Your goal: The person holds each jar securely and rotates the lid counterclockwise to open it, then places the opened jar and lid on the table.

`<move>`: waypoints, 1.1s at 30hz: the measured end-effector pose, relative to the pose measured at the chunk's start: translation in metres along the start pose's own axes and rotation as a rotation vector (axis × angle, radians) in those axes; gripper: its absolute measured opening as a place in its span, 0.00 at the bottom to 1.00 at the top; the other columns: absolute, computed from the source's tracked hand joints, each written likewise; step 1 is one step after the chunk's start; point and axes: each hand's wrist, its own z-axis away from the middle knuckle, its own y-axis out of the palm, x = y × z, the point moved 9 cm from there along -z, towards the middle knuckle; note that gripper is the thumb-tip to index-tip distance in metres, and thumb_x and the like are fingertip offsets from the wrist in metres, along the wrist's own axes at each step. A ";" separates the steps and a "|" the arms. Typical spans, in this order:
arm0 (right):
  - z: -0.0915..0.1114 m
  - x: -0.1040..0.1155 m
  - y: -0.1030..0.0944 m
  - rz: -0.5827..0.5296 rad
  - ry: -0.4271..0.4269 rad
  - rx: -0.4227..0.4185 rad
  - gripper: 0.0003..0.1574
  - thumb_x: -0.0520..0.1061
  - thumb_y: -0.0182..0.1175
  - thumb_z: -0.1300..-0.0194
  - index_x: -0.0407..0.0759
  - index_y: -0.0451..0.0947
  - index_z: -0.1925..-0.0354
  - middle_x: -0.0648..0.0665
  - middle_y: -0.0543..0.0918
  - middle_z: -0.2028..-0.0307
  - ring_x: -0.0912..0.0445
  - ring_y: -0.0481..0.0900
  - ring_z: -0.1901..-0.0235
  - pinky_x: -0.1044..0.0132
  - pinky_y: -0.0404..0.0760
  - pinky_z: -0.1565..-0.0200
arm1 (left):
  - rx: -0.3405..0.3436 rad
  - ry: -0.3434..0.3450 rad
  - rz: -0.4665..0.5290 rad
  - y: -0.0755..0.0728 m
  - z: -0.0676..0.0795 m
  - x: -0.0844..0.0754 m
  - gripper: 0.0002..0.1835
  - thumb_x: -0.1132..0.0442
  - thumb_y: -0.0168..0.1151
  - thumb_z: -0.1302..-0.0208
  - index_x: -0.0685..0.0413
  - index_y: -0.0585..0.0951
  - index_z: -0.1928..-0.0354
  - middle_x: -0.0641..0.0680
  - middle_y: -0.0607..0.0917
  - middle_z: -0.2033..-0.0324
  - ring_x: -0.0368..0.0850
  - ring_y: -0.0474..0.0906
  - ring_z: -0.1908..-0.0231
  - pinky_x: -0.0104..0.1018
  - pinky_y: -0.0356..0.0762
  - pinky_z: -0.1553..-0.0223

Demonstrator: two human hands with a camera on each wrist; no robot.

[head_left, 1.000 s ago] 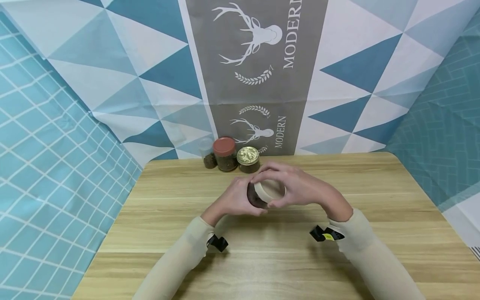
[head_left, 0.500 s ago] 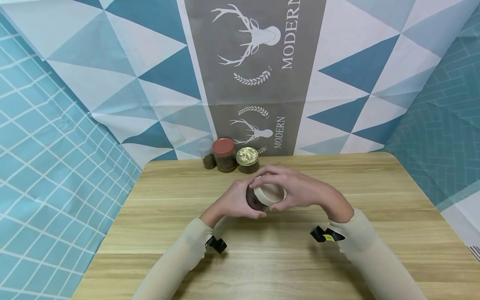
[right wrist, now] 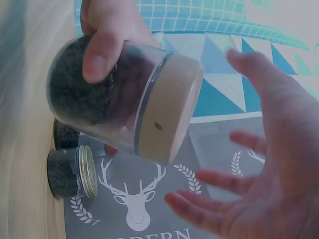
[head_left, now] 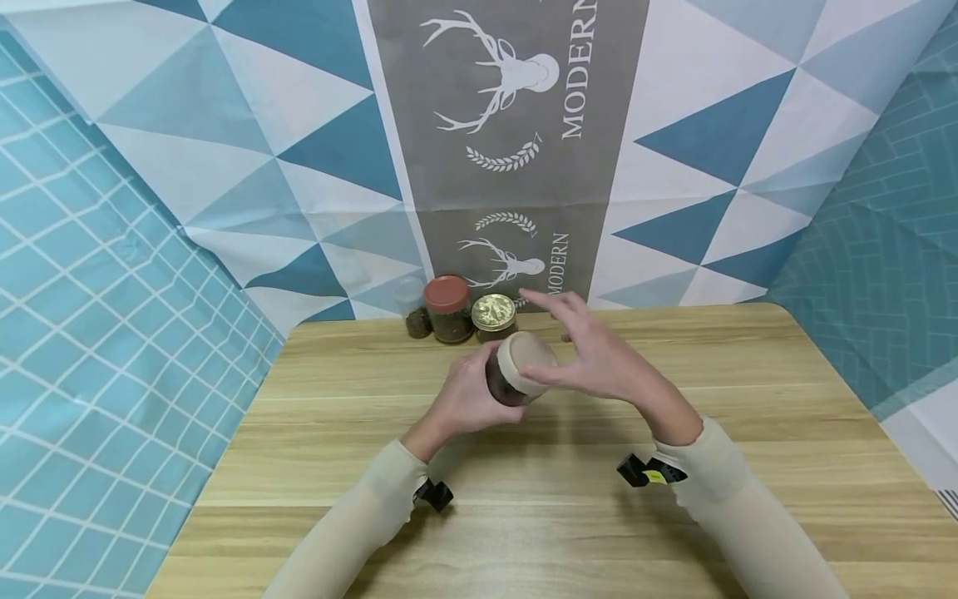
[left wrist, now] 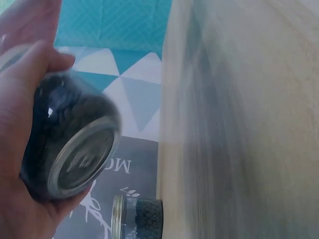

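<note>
My left hand grips a clear glass jar by its body, fingers on one side and thumb on the other. Dark pellet-like pieces fill much of it, and a beige lid caps it. The jar is held tilted above the table, lid toward the right; its round base shows in the left wrist view. My right hand is beside the lid with thumb and fingers spread wide. A gap separates those fingers from the lid in the right wrist view.
At the back edge of the wooden table stand a jar with a gold lid, a jar with a red lid and a clear container with dark contents. A patterned cloth wall rises right behind them.
My right hand has let go of the lid, its fingers spreading apart and lifting off. The jar has shifted slightly left and up in my left hand. The jars at the back stay put.
</note>
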 end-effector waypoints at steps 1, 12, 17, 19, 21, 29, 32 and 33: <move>0.000 -0.004 -0.002 -0.014 0.050 -0.017 0.61 0.58 0.82 0.35 0.59 0.63 0.12 0.35 0.75 0.30 0.40 0.80 0.33 0.38 0.91 0.39 | -0.028 -0.006 -0.011 -0.002 0.000 0.000 0.52 0.52 0.89 0.58 0.62 0.79 0.28 0.61 0.93 0.44 0.54 0.92 0.47 0.52 0.90 0.44; 0.001 -0.019 -0.001 -0.033 0.224 -0.068 0.57 0.62 0.78 0.31 0.61 0.64 0.12 0.36 0.77 0.25 0.33 0.86 0.34 0.40 0.93 0.43 | -0.195 0.049 -0.105 -0.012 0.003 -0.007 0.53 0.52 0.91 0.61 0.61 0.79 0.30 0.62 0.93 0.45 0.59 0.92 0.46 0.56 0.92 0.45; -0.001 -0.020 0.005 -0.015 0.233 -0.051 0.55 0.64 0.77 0.31 0.61 0.66 0.14 0.33 0.81 0.32 0.34 0.91 0.42 0.36 0.91 0.43 | -0.226 0.072 -0.141 -0.012 0.003 -0.010 0.52 0.52 0.91 0.62 0.63 0.80 0.31 0.62 0.93 0.45 0.59 0.92 0.46 0.55 0.92 0.44; -0.003 -0.019 0.009 -0.003 0.235 -0.040 0.55 0.65 0.77 0.33 0.61 0.69 0.15 0.33 0.82 0.35 0.37 0.92 0.46 0.41 0.92 0.46 | -0.238 0.078 -0.162 -0.012 0.002 -0.011 0.52 0.51 0.91 0.62 0.63 0.80 0.31 0.62 0.93 0.46 0.59 0.92 0.46 0.55 0.92 0.44; -0.004 -0.018 0.012 0.011 0.229 -0.032 0.53 0.66 0.78 0.34 0.59 0.72 0.17 0.34 0.83 0.38 0.41 0.90 0.49 0.45 0.91 0.49 | -0.247 0.085 -0.183 -0.012 0.001 -0.013 0.51 0.51 0.90 0.62 0.64 0.81 0.32 0.62 0.93 0.46 0.58 0.92 0.47 0.54 0.92 0.44; -0.004 -0.013 0.022 0.053 0.221 -0.025 0.46 0.66 0.81 0.37 0.54 0.82 0.26 0.41 0.87 0.36 0.42 0.85 0.44 0.48 0.86 0.49 | -0.222 0.101 -0.202 -0.006 -0.001 -0.018 0.51 0.51 0.91 0.61 0.62 0.81 0.32 0.60 0.92 0.46 0.57 0.91 0.47 0.54 0.92 0.42; -0.003 -0.011 0.022 0.066 0.207 -0.028 0.46 0.66 0.82 0.39 0.53 0.82 0.27 0.41 0.87 0.38 0.41 0.85 0.44 0.46 0.86 0.48 | -0.221 0.102 -0.203 -0.005 0.000 -0.018 0.51 0.51 0.92 0.61 0.62 0.81 0.32 0.60 0.92 0.45 0.56 0.92 0.46 0.54 0.92 0.43; -0.003 -0.012 0.022 0.070 0.204 -0.029 0.46 0.65 0.82 0.39 0.53 0.82 0.27 0.41 0.87 0.38 0.41 0.85 0.45 0.46 0.86 0.49 | -0.221 0.102 -0.204 -0.005 0.000 -0.019 0.51 0.51 0.92 0.61 0.62 0.81 0.32 0.60 0.92 0.45 0.56 0.92 0.46 0.54 0.92 0.43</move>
